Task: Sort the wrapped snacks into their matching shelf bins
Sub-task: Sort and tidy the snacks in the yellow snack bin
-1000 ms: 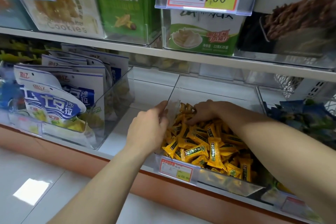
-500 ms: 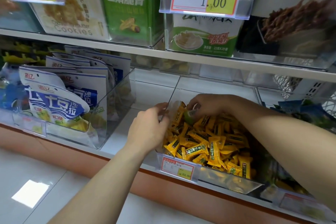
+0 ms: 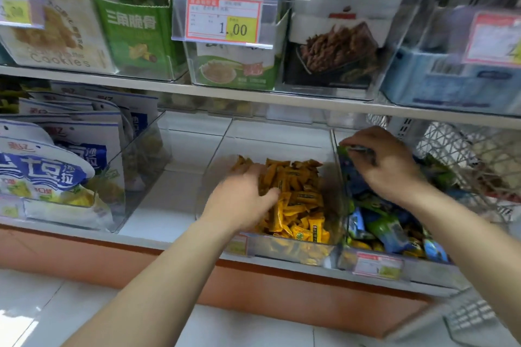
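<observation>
A clear shelf bin [image 3: 293,251] in the middle holds a heap of yellow wrapped snacks [image 3: 298,200]. My left hand [image 3: 242,200] lies on the left side of that heap, fingers spread over the wrappers. To the right, a second clear bin [image 3: 377,265] holds blue and green wrapped snacks [image 3: 386,228]. My right hand [image 3: 386,166] hovers over the back of that bin and pinches a small green wrapped snack [image 3: 348,149] between thumb and fingers.
Blue and white pouches [image 3: 56,166] fill a clear bin at the left. The upper shelf carries cookie boxes [image 3: 53,20], a green carton [image 3: 135,34] and a price tag [image 3: 225,20]. A white wire basket [image 3: 468,155] stands at the right. Tiled floor lies below.
My right hand has lifted a green snack out of the yellow bin and carried it right, over the blue and green bin. My left hand moved from the bin's left wall onto the yellow heap.
</observation>
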A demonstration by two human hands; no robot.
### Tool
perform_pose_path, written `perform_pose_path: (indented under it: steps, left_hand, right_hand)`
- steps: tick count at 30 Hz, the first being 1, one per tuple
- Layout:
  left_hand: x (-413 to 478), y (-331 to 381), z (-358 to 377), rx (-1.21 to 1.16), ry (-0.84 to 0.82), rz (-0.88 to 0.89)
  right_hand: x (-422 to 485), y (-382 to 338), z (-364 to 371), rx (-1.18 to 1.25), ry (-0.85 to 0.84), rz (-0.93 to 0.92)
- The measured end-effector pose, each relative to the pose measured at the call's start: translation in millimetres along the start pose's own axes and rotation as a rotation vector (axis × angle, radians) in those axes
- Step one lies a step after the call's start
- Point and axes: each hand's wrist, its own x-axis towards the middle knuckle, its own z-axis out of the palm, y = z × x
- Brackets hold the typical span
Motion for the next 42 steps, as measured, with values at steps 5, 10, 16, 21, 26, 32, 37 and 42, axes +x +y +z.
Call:
perform_pose_path:
  steps: [5, 10, 16, 21, 26, 32, 37, 42]
  left_hand:
    - [19, -8, 28, 0.105, -0.247, -0.263]
    - [35, -7, 35, 0.026, -0.299, -0.284]
    - [23, -5, 13, 0.015, -0.253, -0.001]
    - [-4, -42, -45, -0.044, 0.398, 0.046]
    - [-9, -74, -40, -0.079, 0.180, -0.178]
    - [-7, -83, -36, -0.049, 0.174, -0.204]
    - [-8, -83, -36, -0.081, 0.146, -0.223]
    - [-9, -82, -36, -0.125, 0.132, -0.216]
  right_hand:
    - [-24, 27, -10, -0.375, -0.358, 0.224]
    - [-10, 0, -11, -0.330, -0.200, 0.010]
    - [54, -44, 61, 0.096, -0.462, 0.002]
    - [94, -74, 136, 0.075, -0.794, -0.155]
    - [93, -82, 186, -0.400, -1.179, -0.352]
    - [101, -40, 164, -0.661, -1.110, -0.188]
    - [114, -25, 128, -0.596, -0.929, -0.103]
    - [111, -24, 107, -0.660, -0.823, -0.088]
